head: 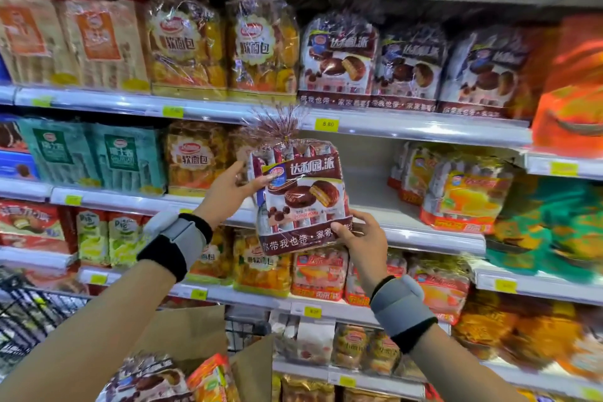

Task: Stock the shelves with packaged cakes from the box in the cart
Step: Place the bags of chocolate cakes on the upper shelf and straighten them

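Supermarket shelving (408,127) of pale metal with yellow price tags filled the view, crowded with bagged cakes and breads. Both hands held up a brown-and-white clear plastic bag of chocolate pies (300,199), its gathered top upward, in front of a bare stretch of the middle shelf. The left hand (233,189) gripped its upper left side, thumb across the front; the right hand (357,235) clasped its lower right corner. Below, an open brown cardboard box (195,333) sat in a black wire cart (29,313), with more packages inside.
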{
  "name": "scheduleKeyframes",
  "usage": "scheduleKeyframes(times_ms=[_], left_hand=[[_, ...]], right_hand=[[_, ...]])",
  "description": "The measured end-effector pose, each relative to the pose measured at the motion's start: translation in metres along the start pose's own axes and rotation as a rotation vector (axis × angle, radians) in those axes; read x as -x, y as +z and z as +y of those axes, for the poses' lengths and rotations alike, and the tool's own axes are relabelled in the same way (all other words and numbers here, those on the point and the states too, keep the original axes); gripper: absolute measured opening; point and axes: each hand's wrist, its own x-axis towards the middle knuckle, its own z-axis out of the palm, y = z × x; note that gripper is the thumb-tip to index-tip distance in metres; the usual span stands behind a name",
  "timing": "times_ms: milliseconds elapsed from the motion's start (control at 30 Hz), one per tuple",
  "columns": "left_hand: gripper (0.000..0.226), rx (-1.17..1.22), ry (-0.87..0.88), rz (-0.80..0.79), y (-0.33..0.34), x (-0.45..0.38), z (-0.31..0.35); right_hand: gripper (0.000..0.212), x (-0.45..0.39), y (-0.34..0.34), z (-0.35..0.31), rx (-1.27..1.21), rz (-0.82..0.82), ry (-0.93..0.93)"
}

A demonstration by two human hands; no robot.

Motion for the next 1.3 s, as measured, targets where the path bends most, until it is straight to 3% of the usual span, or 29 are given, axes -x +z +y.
scheduleKeyframes(times_ms=[67, 167, 300, 467, 667, 733, 867, 1033, 1167, 1300], left_hand=[[0.061, 0.016, 0.019, -0.014, 0.005, -0.006, 0.013], [0.036, 0.068, 0.028, -0.007, 0.020, -0.021, 0.035], [0.063, 0.107, 0.050, -0.018, 0.037, -0.038, 0.062], [0.054, 0.153, 0.063, -0.001, 0.058, -0.053, 0.095], [0.064, 0.097, 0.162, -0.005, 0.085, -0.081, 0.140], [0.081, 0.070, 0.189, 0.007, 0.088, -0.087, 0.150], [0.051, 0.049, 0.222, 0.010, 0.097, -0.099, 0.170], [0.058, 0.044, 0.238, 0.000, 0.098, -0.120, 0.183], [0.078, 0.001, 0.273, 0.007, 0.097, -0.135, 0.192], [0.071, 0.061, 0.291, -0.027, 0.098, -0.149, 0.205]], right_hand=[[0.029, -0.007, -0.009, -0.009, -0.030, 0.008, -0.010], [0.031, -0.018, -0.030, -0.024, -0.015, 0.050, -0.059], [0.037, -0.030, -0.057, -0.039, -0.035, 0.072, -0.087], [0.042, -0.049, -0.088, -0.054, -0.076, 0.100, -0.094], [0.042, -0.073, -0.125, -0.078, -0.120, 0.138, -0.119], [0.042, -0.079, -0.131, -0.087, -0.120, 0.148, -0.128], [0.039, -0.094, -0.142, -0.101, -0.076, 0.108, -0.161], [0.035, -0.123, -0.153, -0.119, 0.031, 0.013, -0.220], [0.030, -0.143, -0.161, -0.129, 0.038, 0.014, -0.237], [0.046, -0.163, -0.165, -0.134, 0.110, 0.040, -0.263]])
